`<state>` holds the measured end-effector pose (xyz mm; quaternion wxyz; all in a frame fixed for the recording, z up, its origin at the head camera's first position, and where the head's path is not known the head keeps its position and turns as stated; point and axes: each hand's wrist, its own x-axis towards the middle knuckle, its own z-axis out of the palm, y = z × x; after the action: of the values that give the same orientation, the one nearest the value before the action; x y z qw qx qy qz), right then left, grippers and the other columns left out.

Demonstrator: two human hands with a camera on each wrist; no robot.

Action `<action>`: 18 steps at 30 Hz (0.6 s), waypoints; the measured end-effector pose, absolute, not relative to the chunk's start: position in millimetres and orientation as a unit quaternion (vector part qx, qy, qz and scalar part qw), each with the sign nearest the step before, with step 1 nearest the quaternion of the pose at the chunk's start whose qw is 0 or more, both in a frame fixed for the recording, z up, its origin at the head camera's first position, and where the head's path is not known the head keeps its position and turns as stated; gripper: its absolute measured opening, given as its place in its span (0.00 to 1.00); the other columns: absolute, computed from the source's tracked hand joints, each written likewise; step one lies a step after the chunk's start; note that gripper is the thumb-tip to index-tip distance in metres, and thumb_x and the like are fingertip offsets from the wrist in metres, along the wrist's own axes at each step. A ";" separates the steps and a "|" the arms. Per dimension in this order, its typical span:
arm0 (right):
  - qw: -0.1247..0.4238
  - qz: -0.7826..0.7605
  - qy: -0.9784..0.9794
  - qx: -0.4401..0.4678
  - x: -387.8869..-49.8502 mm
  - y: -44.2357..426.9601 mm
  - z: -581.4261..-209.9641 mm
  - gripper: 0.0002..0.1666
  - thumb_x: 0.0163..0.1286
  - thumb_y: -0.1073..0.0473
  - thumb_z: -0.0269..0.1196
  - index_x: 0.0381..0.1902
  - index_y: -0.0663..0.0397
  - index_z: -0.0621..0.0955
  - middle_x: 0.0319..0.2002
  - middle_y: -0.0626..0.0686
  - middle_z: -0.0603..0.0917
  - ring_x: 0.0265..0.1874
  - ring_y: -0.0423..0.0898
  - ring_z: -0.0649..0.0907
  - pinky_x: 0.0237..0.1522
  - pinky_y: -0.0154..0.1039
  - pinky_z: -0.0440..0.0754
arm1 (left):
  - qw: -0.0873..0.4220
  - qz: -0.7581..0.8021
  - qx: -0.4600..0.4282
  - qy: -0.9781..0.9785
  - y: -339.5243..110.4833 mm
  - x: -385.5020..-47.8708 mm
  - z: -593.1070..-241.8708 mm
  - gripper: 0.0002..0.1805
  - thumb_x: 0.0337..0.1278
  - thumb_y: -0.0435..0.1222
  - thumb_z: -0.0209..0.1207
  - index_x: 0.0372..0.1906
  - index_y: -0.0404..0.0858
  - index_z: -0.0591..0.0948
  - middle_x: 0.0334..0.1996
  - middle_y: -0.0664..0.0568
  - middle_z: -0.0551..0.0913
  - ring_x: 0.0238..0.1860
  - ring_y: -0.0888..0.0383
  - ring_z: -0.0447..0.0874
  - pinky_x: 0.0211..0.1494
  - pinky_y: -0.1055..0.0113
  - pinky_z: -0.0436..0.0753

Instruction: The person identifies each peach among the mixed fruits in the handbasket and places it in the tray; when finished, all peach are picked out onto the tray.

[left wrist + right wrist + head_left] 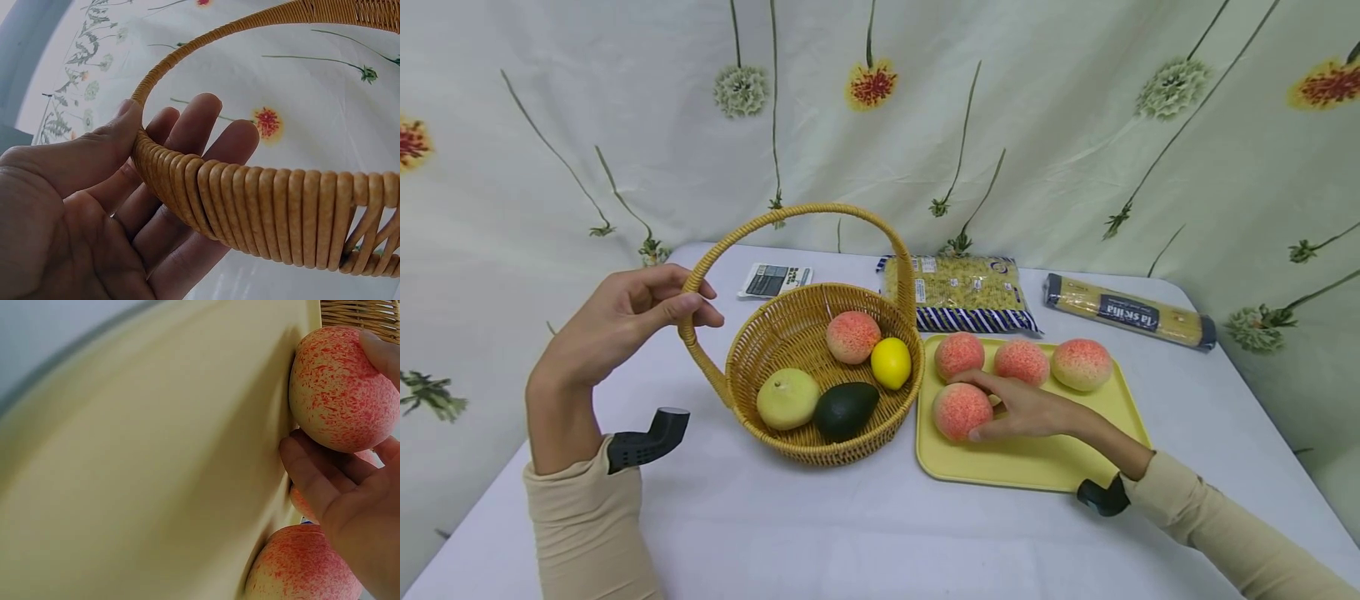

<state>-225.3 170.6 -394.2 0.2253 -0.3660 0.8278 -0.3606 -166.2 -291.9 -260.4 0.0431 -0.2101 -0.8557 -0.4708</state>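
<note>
My left hand (632,321) holds the arched handle of a wicker basket (727,389) on its left side; the left wrist view shows the thumb and fingers curled about the handle (250,206). Inside the basket lie a peach (853,337), a yellow lemon (891,363), a dark green avocado (846,411) and a pale green round fruit (788,398). Over the yellow tray (1037,467), my right hand (1026,407) grips a red-speckled peach (961,412) at the tray's left side. In the right wrist view, thumb and fingers lie on opposite sides of this peach (340,387).
Three more peaches, one of them the right-hand peach (1081,364), sit along the tray's back. Behind stand a bag of pasta (962,287), a long spaghetti pack (1127,311) and a small white packet (775,281). A flowered cloth (1060,150) hangs behind the white table.
</note>
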 end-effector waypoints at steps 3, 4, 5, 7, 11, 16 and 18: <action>0.228 -0.364 0.827 -0.362 -225.7 171.3 -396.0 0.38 0.61 0.51 0.68 0.66 0.45 0.66 0.65 0.50 0.70 0.57 0.45 0.76 0.56 0.44 0.77 | 0.044 -0.470 -0.213 -0.855 -292.1 -166.6 -260.6 0.08 0.69 0.31 0.51 0.46 0.32 0.76 0.33 0.47 0.87 0.40 0.57 0.86 0.49 0.73 0.74; 0.228 -0.365 0.828 -0.361 -225.6 171.5 -396.7 0.38 0.61 0.51 0.68 0.66 0.45 0.66 0.65 0.50 0.70 0.58 0.46 0.76 0.56 0.44 0.77 | 0.044 -0.469 -0.214 -0.856 -292.0 -166.7 -260.6 0.08 0.69 0.31 0.51 0.46 0.32 0.76 0.33 0.47 0.87 0.40 0.57 0.86 0.49 0.73 0.74; 0.228 -0.365 0.828 -0.359 -225.5 171.6 -397.3 0.38 0.61 0.50 0.68 0.66 0.44 0.66 0.65 0.50 0.70 0.58 0.46 0.76 0.56 0.45 0.77 | 0.044 -0.468 -0.214 -0.856 -291.9 -166.8 -260.6 0.08 0.69 0.31 0.51 0.46 0.32 0.76 0.33 0.47 0.87 0.40 0.57 0.86 0.49 0.73 0.73; 0.228 -0.367 0.828 -0.357 -225.4 171.7 -398.3 0.38 0.61 0.50 0.68 0.66 0.44 0.66 0.64 0.50 0.70 0.58 0.46 0.76 0.56 0.45 0.77 | 0.042 -0.469 -0.212 -0.856 -291.7 -167.1 -260.5 0.08 0.69 0.31 0.51 0.46 0.32 0.76 0.33 0.47 0.87 0.40 0.57 0.86 0.49 0.73 0.73; 0.224 -0.369 0.828 -0.358 -225.4 171.3 -399.3 0.37 0.61 0.50 0.68 0.65 0.43 0.66 0.64 0.50 0.71 0.57 0.45 0.76 0.56 0.45 0.77 | 0.041 -0.468 -0.210 -0.857 -292.1 -168.1 -260.5 0.08 0.69 0.31 0.51 0.46 0.32 0.76 0.34 0.47 0.87 0.40 0.58 0.85 0.50 0.73 0.73; 0.219 -0.364 0.831 -0.358 -224.2 170.6 -398.1 0.37 0.60 0.50 0.69 0.65 0.43 0.66 0.63 0.50 0.71 0.57 0.45 0.76 0.55 0.44 0.77 | 0.043 -0.469 -0.216 -0.855 -292.6 -169.0 -261.0 0.07 0.69 0.30 0.51 0.45 0.30 0.76 0.33 0.47 0.87 0.39 0.58 0.86 0.48 0.73 0.74; 0.218 -0.363 0.833 -0.356 -223.4 170.3 -397.7 0.38 0.60 0.50 0.69 0.65 0.44 0.66 0.63 0.50 0.71 0.57 0.45 0.76 0.55 0.44 0.77 | 0.045 -0.469 -0.218 -0.855 -292.6 -168.9 -261.4 0.07 0.69 0.30 0.51 0.45 0.30 0.76 0.33 0.47 0.87 0.39 0.58 0.86 0.48 0.73 0.75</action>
<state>-223.4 170.3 -397.7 0.2183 -0.3558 0.8332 -0.3627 -168.9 -292.6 -261.4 0.0448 -0.2178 -0.8545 -0.4694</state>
